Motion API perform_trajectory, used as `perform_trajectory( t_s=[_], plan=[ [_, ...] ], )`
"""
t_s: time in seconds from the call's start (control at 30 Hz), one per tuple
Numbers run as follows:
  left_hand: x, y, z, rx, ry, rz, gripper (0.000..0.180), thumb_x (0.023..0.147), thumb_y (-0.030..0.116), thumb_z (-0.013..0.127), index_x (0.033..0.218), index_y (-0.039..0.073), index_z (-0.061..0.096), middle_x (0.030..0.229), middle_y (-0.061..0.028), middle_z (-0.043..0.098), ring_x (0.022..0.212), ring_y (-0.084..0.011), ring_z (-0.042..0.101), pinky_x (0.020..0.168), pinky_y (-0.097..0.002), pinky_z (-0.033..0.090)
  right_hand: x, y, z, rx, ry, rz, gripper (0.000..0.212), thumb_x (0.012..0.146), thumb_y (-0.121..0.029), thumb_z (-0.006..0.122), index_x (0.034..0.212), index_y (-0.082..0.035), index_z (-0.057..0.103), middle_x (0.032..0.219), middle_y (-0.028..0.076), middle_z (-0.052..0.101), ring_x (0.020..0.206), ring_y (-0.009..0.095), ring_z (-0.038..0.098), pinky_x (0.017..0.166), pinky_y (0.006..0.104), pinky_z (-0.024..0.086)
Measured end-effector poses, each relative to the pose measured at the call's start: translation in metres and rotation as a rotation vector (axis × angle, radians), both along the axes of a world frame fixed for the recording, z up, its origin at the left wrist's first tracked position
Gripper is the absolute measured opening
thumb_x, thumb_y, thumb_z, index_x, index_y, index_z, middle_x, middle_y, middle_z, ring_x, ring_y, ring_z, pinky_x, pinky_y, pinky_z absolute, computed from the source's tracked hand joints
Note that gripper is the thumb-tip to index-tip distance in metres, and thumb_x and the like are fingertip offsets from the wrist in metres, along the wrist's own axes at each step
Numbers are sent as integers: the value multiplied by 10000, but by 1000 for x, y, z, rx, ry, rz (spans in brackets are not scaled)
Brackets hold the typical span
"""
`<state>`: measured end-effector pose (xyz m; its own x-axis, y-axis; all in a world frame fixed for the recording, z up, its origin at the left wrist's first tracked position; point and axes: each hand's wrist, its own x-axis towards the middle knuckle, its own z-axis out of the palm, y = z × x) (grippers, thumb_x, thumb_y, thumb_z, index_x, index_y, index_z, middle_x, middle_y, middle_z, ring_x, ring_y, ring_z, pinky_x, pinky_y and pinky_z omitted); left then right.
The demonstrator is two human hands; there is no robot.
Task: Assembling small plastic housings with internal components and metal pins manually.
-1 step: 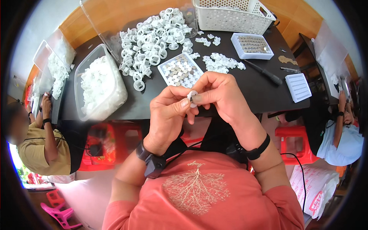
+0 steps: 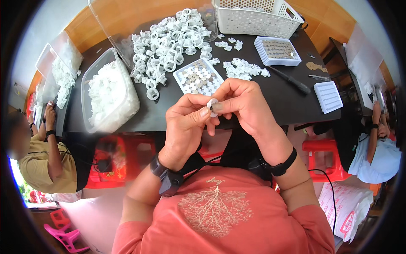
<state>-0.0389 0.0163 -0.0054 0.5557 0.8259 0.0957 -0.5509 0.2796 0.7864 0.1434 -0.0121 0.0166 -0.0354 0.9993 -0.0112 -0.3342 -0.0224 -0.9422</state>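
In front of my chest, both hands meet over a small white plastic part (image 2: 212,103) with a dark spot on it. My left hand (image 2: 186,120) pinches it between thumb and fingers from one side. From the other side, my right hand (image 2: 245,101) presses thumb and forefinger against it. The fingertips hide much of the part. Just beyond my hands lies a white tray (image 2: 179,77) of round silver discs that look like button cells. Farther off, a big heap of ring-shaped translucent plastic pieces (image 2: 167,46) covers the table, with smaller white plastic pieces (image 2: 243,69) beside the tray.
A clear bin (image 2: 134,101) of white parts stands left on the dark table (image 2: 270,101). To the right are a screwdriver (image 2: 296,82), stacked disc trays (image 2: 279,61) and a slotted white tray (image 2: 328,97). A white basket (image 2: 253,23) stands behind. Other people sit at both sides.
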Motion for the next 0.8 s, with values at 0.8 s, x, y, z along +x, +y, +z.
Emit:
perform_trajectory(
  t_s=[0.8],
  plan=[
    [18,-14,-2,185,-3,96,314,840,-58,757,1141,-9,685,968,-34,631,778,-83,610,600,-211,523,-4,-27,-4,189,-32,-145,110,842,50,722,942,20,688,884,37,647,801,113,627,706,259,516]
  ],
)
